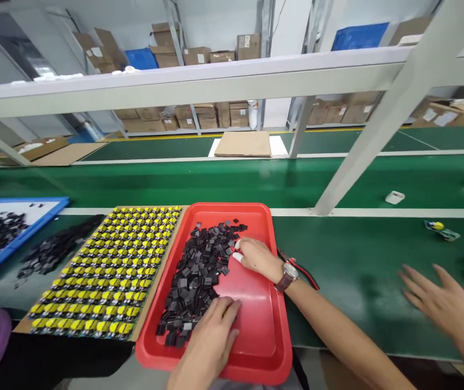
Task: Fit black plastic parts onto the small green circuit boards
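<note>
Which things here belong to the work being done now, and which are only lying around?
In use:
- red tray
- black parts piled in it
- left hand and the hand with a watch, both on the pile

Lying about:
- board of yellow parts
- blue tray
- loose black heap
- small white piece
- cardboard sheet

Green bench (337,254): red tray (262,325), yellow-parts board (105,268), blue tray (32,219), loose blk parts (53,249).
</note>
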The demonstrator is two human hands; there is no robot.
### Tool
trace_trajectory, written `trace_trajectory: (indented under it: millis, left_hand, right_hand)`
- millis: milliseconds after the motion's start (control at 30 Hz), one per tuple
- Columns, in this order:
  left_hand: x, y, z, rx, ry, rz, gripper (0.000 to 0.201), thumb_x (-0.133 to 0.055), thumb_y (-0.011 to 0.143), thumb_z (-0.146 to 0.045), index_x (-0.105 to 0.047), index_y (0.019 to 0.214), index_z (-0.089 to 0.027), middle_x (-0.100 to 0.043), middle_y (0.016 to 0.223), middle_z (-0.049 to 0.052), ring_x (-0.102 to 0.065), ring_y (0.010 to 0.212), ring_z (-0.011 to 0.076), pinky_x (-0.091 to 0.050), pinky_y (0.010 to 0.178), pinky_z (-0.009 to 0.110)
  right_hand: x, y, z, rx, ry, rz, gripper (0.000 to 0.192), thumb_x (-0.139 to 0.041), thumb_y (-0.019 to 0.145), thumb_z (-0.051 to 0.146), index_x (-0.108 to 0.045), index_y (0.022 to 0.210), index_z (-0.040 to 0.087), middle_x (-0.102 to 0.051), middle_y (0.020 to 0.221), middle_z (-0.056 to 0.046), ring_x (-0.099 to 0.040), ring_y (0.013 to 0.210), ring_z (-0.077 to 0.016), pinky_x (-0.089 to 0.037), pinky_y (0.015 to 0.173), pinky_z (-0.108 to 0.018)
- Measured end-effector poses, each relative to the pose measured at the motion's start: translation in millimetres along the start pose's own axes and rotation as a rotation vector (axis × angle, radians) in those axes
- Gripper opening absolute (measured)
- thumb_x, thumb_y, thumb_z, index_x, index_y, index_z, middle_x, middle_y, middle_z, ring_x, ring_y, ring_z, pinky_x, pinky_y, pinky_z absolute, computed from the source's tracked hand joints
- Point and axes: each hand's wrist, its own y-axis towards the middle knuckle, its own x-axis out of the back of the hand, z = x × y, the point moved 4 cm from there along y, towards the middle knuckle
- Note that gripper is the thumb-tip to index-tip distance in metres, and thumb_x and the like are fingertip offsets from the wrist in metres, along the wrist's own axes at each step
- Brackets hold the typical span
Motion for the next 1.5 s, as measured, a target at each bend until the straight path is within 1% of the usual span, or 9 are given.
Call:
trace_trajectory:
  millis: [167,333,500,600,700,933,1133,1333,1500]
  left_hand:
    - [-9.0,-9,8,0.021,-0.059,-0.094,0.056,-0.059,0.086,-0.007,-0.063,0.138,-0.028,-0.069,0.135,0.009,-0.063,0.126,0.0315,-0.056,0.106,0.048]
    - [-2.4,-4,14,0.044,-0.264,-0.201,0.040,-0.058,0.094,-0.015,-0.070,0.130,-0.029,-0.075,0.124,0.008,-0.067,0.119,0.0294,-0.058,0.103,0.045]
    - [25.0,-4,36,0.335,-1.031,-0.332,0.027,-0.073,0.091,-0.036,-0.077,0.115,-0.025,-0.079,0.115,0.010,-0.073,0.108,0.0258,-0.060,0.097,0.037]
    - [34.2,-4,44,0.476,-1.516,-0.334,0.032,-0.083,0.083,-0.038,-0.078,0.110,-0.020,-0.080,0.112,0.011,-0.076,0.097,0.0216,-0.062,0.086,0.030]
    - [41.2,-5,46,0.515,-1.744,-0.308,0.031,-0.086,0.081,-0.035,-0.080,0.107,-0.018,-0.079,0.116,0.012,-0.076,0.097,0.0197,-0.061,0.086,0.026]
    - [45.5,-13,40,0.354,-1.794,-0.233,0.036,-0.088,0.078,-0.023,-0.079,0.113,-0.023,-0.077,0.123,0.009,-0.073,0.111,0.0219,-0.058,0.100,0.029]
    - [37.5,-8,31,0.328,-1.779,-0.183,0.033,-0.079,0.088,-0.029,-0.078,0.120,-0.026,-0.076,0.123,0.011,-0.075,0.106,0.0254,-0.065,0.086,0.034]
    - [31.6,-1,19,0.291,-1.601,-0.132,0.044,-0.086,0.080,-0.022,-0.077,0.123,-0.024,-0.077,0.120,0.011,-0.073,0.106,0.0246,-0.063,0.089,0.031]
    - [31.4,7,10,0.264,-1.496,-0.120,0.038,-0.085,0.081,-0.021,-0.079,0.118,-0.026,-0.078,0.117,0.008,-0.074,0.106,0.0225,-0.060,0.095,0.030]
  right_hand:
    - [-3,10,-1,0.001,0.061,0.090,0.018,-0.068,0.099,0.034,-0.070,0.099,0.016,-0.073,0.104,-0.005,-0.070,0.095,-0.0215,-0.058,0.089,-0.041]
    - [4,-12,0,-0.071,0.281,0.048,0.017,-0.067,0.095,0.036,-0.073,0.101,0.022,-0.079,0.088,-0.004,-0.076,0.080,-0.0216,-0.063,0.078,-0.036]
    - [11,-55,21,-0.160,0.509,-0.100,0.018,-0.074,0.089,0.034,-0.077,0.103,0.023,-0.081,0.103,-0.006,-0.079,0.093,-0.0225,-0.065,0.086,-0.037]
    - [11,-71,45,-0.082,0.653,-0.175,0.008,-0.075,0.088,0.024,-0.077,0.095,0.026,-0.080,0.099,-0.003,-0.077,0.093,-0.0202,-0.065,0.085,-0.033]
    - [6,-80,68,0.000,0.618,-0.208,0.016,-0.071,0.091,0.015,-0.077,0.099,0.029,-0.079,0.099,-0.003,-0.076,0.092,-0.0196,-0.063,0.083,-0.033]
    - [-11,-95,97,0.115,0.504,-0.319,0.032,-0.067,0.091,0.004,-0.075,0.105,0.031,-0.076,0.092,-0.001,-0.072,0.083,-0.0185,-0.059,0.074,-0.033]
    - [-21,-111,95,0.114,0.582,-0.361,0.035,-0.069,0.089,0.001,-0.075,0.109,0.030,-0.075,0.091,-0.002,-0.070,0.078,-0.0177,-0.058,0.072,-0.032]
    - [-11,-120,88,0.124,0.534,-0.395,0.037,-0.068,0.090,0.002,-0.075,0.115,0.029,-0.074,0.092,-0.002,-0.069,0.079,-0.0169,-0.057,0.072,-0.031]
    - [2,-123,83,0.139,0.519,-0.460,0.035,-0.068,0.090,0.001,-0.076,0.113,0.028,-0.072,0.086,-0.001,-0.069,0.076,-0.0157,-0.056,0.069,-0.029]
